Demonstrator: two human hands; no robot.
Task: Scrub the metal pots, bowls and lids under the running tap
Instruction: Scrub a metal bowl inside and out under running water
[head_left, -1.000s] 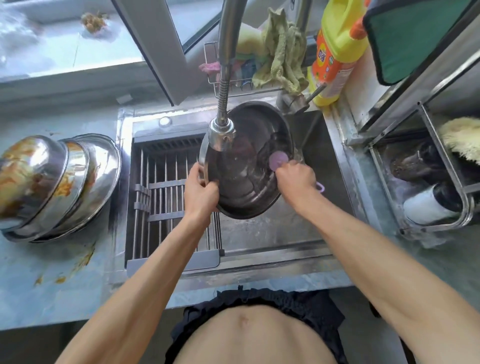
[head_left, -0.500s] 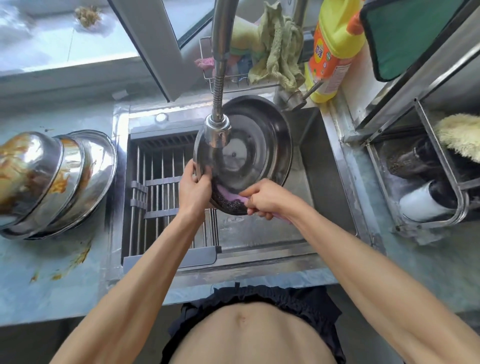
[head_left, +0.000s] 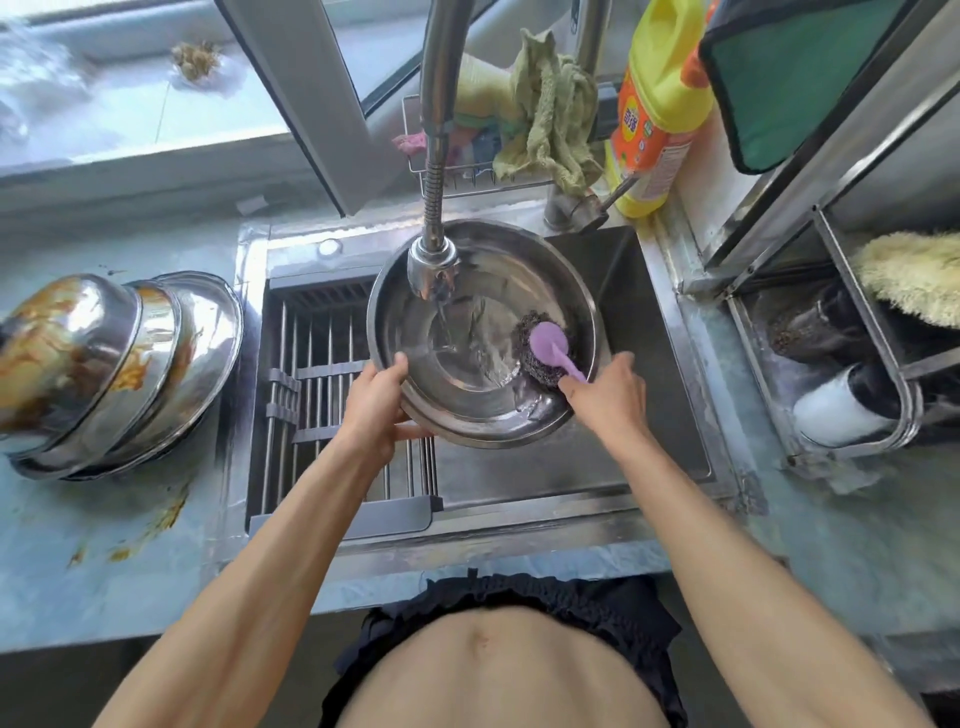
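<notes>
A person's left hand grips the near rim of a round stainless-steel bowl held over the sink beneath the running chrome tap. The right hand clasps a purple-handled steel-wool scrubber against the bowl's inner wall. Three food-stained metal bowls lie stacked on the counter to the left.

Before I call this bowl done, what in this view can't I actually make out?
- Outside of the bowl: hidden by its own wall and the left hand gripping the rim.
- Scrubber handle end: hidden inside the right hand.
- Bowl floor under the tap head: blocked, with water glare beside it.
- Stacked dirty bowls: insides face away; the leftmost is cut by the frame edge.
- Detergent bottle: top cut off.
</notes>
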